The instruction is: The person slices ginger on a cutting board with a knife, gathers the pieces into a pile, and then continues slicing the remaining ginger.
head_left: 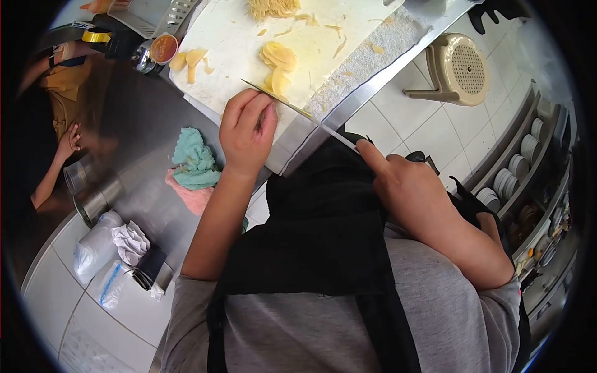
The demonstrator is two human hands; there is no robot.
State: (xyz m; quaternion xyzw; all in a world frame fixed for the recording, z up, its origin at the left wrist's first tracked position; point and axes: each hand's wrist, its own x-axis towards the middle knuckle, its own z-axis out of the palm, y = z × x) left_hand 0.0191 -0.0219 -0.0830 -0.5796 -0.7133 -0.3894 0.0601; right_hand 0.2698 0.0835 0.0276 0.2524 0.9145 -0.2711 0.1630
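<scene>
My right hand (407, 189) is closed around the handle of a long kitchen knife (314, 121), its index finger stretched along it. The blade lies low across the near edge of a white cutting board (227, 56), pointing up and left. Curled beside the blade, my left hand (245, 133) has its fingers bent at the board's edge; whatever its fingertips press on is hidden. Just beyond the blade lie thin pale-yellow slices (280, 57), overlapping in a pile. A heap of fine yellow shreds (273, 7) sits farther up the board, with more slices (191, 61) at its left.
A white towel (379, 46) lies under the board on the steel counter (140, 124). Left are a cup of red sauce (163, 49), green and pink cloths (194, 158), a metal canister (92, 205) and another person's hand (68, 142). A beige stool (463, 68) and stacked plates (507, 183) are right.
</scene>
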